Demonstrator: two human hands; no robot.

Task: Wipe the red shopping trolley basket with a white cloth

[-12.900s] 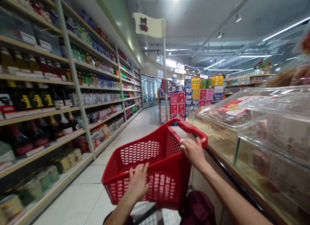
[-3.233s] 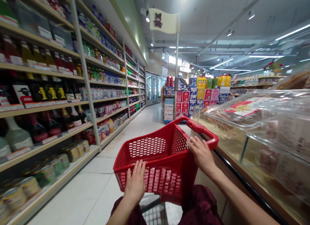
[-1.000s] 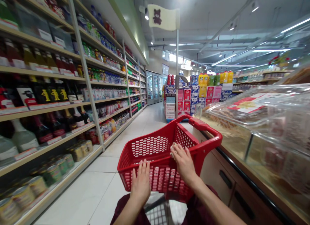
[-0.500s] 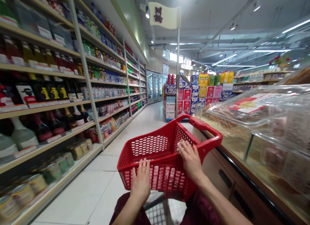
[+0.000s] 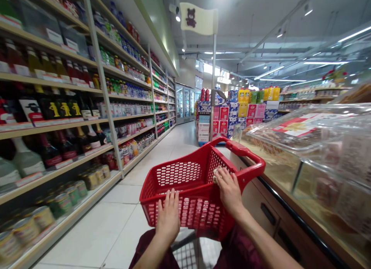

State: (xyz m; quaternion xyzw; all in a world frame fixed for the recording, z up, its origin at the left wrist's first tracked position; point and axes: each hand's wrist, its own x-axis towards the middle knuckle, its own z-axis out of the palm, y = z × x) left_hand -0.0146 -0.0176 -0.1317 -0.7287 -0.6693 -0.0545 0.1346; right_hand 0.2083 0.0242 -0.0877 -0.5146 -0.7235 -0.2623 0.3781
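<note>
A red plastic shopping cart (image 5: 185, 155) with a perforated basket stands right in front of me, its handle at the right. My left hand (image 5: 168, 211) lies against the near side of the basket, fingers extended up to the rim. Over the rim closer to the handle, my right hand (image 5: 230, 190) presses a small crumpled whitish cloth (image 5: 215, 175), mostly hidden under its fingers; whether it is fabric or paper I cannot make out. The visible inside of the basket shows only red plastic.
Long shelves (image 5: 106, 103) of bottles and cans run along the left. At the right stands a counter (image 5: 261, 176) with clear plastic food packs (image 5: 319, 126) on top. Stacked drink boxes (image 5: 222, 120) and a pole with a bear flag (image 5: 199, 20) are ahead. Pale floor tiles (image 5: 121, 222) lie between.
My right hand and the cloth have shifted very slightly right along the rim. The left hand stays in place, and the view has moved only a little.
</note>
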